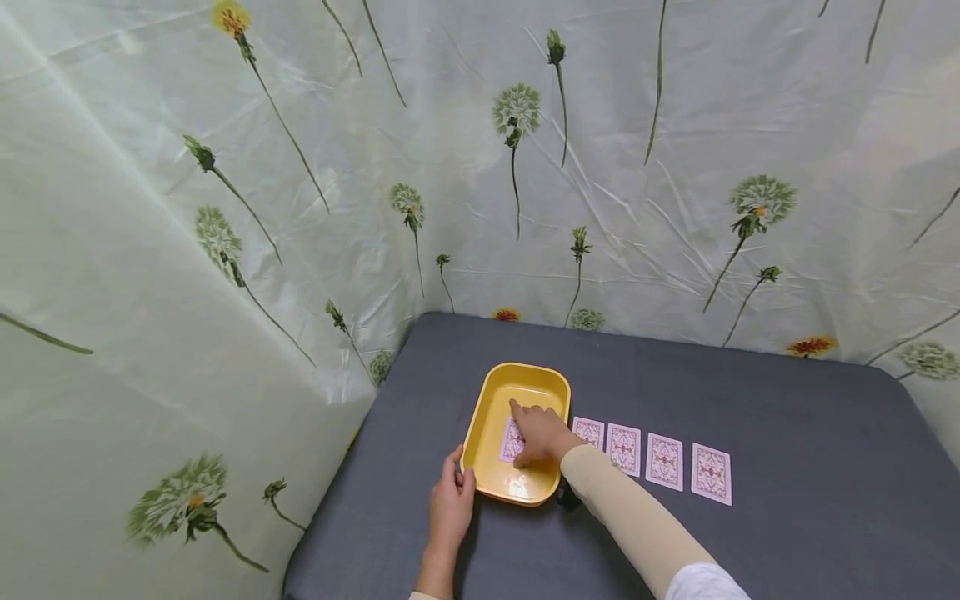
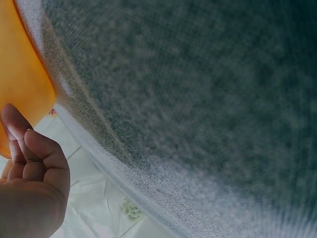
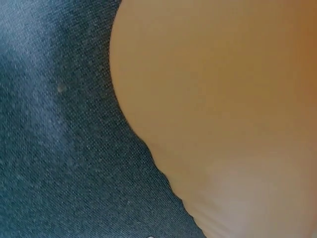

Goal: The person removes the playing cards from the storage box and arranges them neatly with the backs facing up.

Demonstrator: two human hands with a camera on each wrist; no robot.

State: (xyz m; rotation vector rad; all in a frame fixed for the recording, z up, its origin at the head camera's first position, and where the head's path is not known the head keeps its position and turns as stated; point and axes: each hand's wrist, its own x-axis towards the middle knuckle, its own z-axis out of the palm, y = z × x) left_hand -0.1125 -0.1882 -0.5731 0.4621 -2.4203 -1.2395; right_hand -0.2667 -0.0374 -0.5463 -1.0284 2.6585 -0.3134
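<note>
A yellow tray (image 1: 480, 408) stands on the grey surface. My left hand (image 1: 450, 504) is at its near left corner, its fingers resting against the outer wall; in the left wrist view the left hand (image 2: 37, 181) touches the orange-looking side of the tray (image 2: 25, 74). Inside the tray lies a playing card (image 1: 510, 440), patterned back up and partly covered. Over that card reaches my right hand (image 1: 542, 432), index finger stretched toward the far end and thumb near the card's close edge. The right wrist view shows no fingers, only a large tan shape.
Right of the tray, several playing cards lie in a row, back up, among them one card (image 1: 664, 461) and the end card (image 1: 711, 473). A small black object (image 1: 567, 496) is beside the tray under my right forearm. Flower-printed cloth (image 1: 637, 208) hangs behind and left.
</note>
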